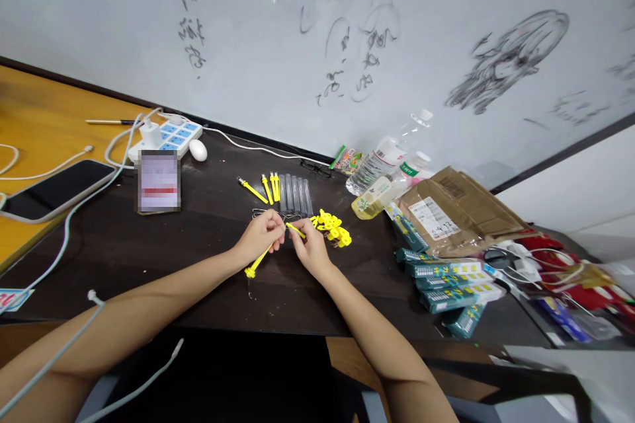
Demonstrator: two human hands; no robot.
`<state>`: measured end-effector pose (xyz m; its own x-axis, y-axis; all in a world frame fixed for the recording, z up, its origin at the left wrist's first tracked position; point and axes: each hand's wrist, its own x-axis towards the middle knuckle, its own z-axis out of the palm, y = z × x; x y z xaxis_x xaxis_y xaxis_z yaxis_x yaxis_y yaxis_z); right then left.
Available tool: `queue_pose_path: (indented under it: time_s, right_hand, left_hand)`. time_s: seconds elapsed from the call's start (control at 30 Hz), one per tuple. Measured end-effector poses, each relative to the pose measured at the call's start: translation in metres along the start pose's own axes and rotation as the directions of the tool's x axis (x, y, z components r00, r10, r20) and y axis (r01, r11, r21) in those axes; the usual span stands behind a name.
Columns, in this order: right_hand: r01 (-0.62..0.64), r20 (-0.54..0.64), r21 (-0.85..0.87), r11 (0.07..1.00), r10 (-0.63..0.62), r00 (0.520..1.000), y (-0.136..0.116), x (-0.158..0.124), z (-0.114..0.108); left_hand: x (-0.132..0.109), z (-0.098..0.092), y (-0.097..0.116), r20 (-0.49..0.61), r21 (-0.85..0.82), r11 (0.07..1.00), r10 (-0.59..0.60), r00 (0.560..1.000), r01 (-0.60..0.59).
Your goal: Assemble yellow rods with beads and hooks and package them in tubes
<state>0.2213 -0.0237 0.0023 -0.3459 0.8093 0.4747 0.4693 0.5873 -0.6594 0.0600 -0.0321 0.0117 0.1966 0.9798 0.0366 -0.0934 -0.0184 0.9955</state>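
My left hand [262,236] is closed on a long yellow plastic stick [256,264] that slants down to the left over the dark table [149,244]. My right hand [308,246] pinches a shorter yellow piece [296,230] close to the left hand's fingertips. Just behind my hands lie a row of clear tubes [295,195], a few loose yellow sticks [262,189] and a heap of small yellow parts [332,227]. Thin wire clips [261,213] lie by my left hand.
A white power strip [169,137] with cables, a white mouse-like object [198,149] and a phone [54,188] lie at the left. Plastic bottles [384,168], a cardboard parcel [454,208] and several green boxes [446,284] crowd the right. A whiteboard [317,33] stands behind.
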Motion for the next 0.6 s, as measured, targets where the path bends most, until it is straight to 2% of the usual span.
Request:
queue_pose_path:
  time_s: [0.1,0.33,0.6]
  right_hand:
    - [-0.034,-0.005,0.047,0.998,0.034,0.999,0.0015,0.0001,0.0019]
    - [-0.129,0.023,0.305,0.944,0.128,0.991,-0.0018,0.0017,0.0061]
    - [-0.111,0.002,0.232,0.966,0.114,0.994,0.0002,0.0007,0.0065]
  left_hand:
    - [-0.0001,0.0007,0.001,-0.009,-0.006,1.0,-0.027,1.0,0.027]
    - [-0.0008,0.0017,0.0034,0.003,-0.028,0.999,-0.037,0.999,0.037]
    - [-0.0015,0.0046,0.0055,-0.014,-0.04,0.998,-0.051,0.999,0.051]
